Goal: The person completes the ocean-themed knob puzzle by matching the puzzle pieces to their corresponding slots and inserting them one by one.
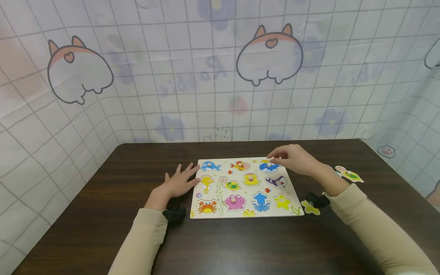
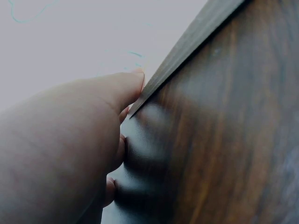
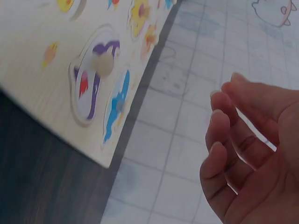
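A white wooden puzzle board [image 1: 248, 193] with sea-animal pictures lies on the dark table, some pictures carrying small round knobs. My left hand [image 1: 179, 181] rests at its left side with fingers spread; in the left wrist view the thumb [image 2: 126, 88] touches the board's edge. Above the upper right corner, my right hand [image 1: 299, 159] hovers with fingers loosely bent, close over the blue dolphin-like piece [image 1: 269, 167]. The right wrist view shows nothing between those fingers [image 3: 219, 126]. Nearby on the board is a purple-and-white whale piece [image 3: 86, 102] with a knob.
To the right of the board, a loose turtle piece [image 1: 350, 175] lies overlapping another piece partly hidden by the right arm. A yellow loose piece [image 1: 310, 207] sits by the lower right corner, beside the right wrist's black strap [image 1: 317, 200]. A patterned cloth wall [image 1: 206, 107] stands behind the table.
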`<state>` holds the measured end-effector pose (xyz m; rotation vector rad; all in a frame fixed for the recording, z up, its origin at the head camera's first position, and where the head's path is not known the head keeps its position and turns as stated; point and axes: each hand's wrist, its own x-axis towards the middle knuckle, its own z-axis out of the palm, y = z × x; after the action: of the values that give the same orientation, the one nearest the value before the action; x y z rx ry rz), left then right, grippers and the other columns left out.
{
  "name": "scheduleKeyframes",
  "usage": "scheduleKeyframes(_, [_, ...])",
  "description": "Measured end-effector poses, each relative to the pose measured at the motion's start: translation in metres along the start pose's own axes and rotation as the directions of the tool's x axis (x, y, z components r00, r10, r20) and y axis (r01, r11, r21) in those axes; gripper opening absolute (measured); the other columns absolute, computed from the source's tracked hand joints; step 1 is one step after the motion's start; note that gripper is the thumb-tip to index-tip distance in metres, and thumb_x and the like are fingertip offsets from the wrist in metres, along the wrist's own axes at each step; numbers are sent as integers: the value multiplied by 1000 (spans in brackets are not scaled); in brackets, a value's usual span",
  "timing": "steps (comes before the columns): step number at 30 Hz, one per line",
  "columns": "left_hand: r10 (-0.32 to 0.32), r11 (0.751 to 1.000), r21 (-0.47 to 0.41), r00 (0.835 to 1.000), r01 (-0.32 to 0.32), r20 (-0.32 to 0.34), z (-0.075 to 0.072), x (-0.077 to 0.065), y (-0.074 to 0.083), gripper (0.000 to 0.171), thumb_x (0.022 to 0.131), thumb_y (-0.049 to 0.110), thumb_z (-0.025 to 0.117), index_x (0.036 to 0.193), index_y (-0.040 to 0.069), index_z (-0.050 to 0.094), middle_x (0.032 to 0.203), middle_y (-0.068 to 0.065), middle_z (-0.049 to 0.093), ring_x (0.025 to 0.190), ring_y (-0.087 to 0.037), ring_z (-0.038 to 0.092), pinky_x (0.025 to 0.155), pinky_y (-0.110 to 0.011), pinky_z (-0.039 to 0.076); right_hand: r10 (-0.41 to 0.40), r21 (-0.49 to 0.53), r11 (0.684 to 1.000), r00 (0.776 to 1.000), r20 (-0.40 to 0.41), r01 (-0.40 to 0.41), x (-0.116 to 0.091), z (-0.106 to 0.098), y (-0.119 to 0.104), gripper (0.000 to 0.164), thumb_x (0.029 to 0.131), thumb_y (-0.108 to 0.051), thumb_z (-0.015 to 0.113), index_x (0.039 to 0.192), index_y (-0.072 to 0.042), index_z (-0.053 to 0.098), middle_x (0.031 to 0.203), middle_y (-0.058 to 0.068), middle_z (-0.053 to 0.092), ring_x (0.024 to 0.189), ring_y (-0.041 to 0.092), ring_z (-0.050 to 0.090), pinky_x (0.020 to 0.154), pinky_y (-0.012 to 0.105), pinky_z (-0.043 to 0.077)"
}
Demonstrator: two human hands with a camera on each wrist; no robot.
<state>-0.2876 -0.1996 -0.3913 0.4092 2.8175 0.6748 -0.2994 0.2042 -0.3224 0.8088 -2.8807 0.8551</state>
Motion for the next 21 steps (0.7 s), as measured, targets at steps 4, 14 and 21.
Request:
scheduleKeyframes(4, [1,1000,-2,1000,-1,1,-1,-1,1,67,109,44,48,166,20,23,171,-15,10,153,-47,-7,109,-78,-10,-4,3,1000,1000,2,4,-12,-11,10,24,99,-15,70,119,-2,75,105,5,74,82,19,59,72,35,52])
scheduleKeyframes(14, [-1,1000,-4,1000,1,2,-1,-1,1,68,108,45,49,166,18,24,170,-16,11,153,-47,-7,109,-78,-9,40,-78,996,999,-31,-42,-39,-42,39,22,99,-13,71,118,-3,75,104,5,74,83,19,62,72,37,53])
scheduleKeyframes(21, [-3,1000,0,1000,3,2,-1,-1,2,67,109,43,48,166,18,24,170,-15,11,153,-47,-7,109,-78,-9,92,-75,993,995,30,-89,-58,-56,69,29,100,-15,70,124,2,71,101,7,74,84,24,65,69,35,52])
